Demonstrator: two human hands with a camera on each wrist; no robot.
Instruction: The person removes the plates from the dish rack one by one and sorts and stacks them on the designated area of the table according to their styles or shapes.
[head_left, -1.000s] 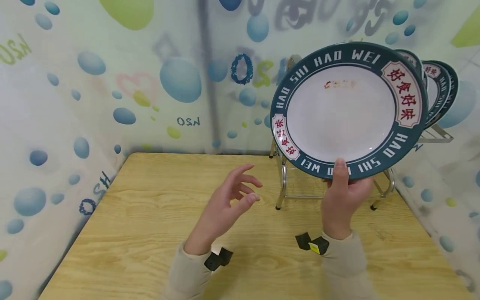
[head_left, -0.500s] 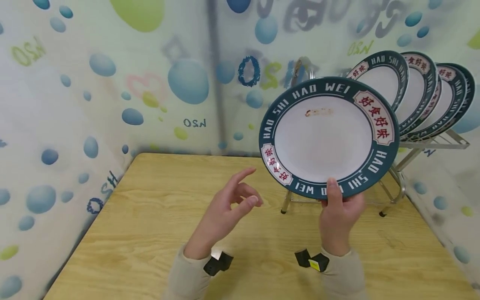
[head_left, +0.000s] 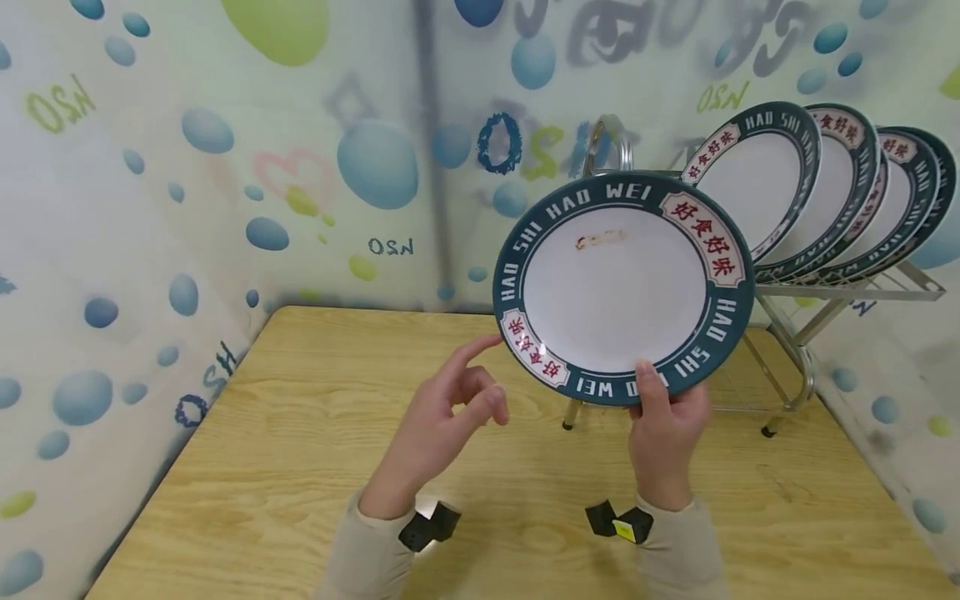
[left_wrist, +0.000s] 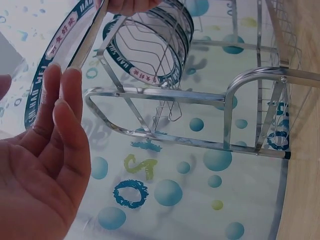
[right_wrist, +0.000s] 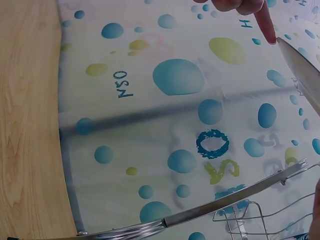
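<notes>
In the head view, a white plate (head_left: 615, 292) with a dark green lettered rim is held tilted above the table, facing me. A reddish-brown smudge (head_left: 600, 240) marks its white centre. My right hand (head_left: 666, 442) grips the lower rim, thumb on the front and fingers behind, where they are mostly hidden. My left hand (head_left: 435, 425) reaches the plate's left edge with its extended index finger; the other fingers are loosely bent. In the left wrist view, the left hand's fingers (left_wrist: 65, 100) meet the rim. The right wrist view shows the index fingertip at the plate's edge (right_wrist: 302, 75).
A metal dish rack (head_left: 885, 287) stands at the back right of the wooden table (head_left: 300, 433). Several matching plates (head_left: 757, 183) lean upright on its upper tier. Patterned walls (head_left: 225, 192) enclose the table at the back and sides.
My right hand has brought the plate left and down, away from the racked plates, which now show more. The left index finger has come to the plate's edge. The head view has shifted slightly.
</notes>
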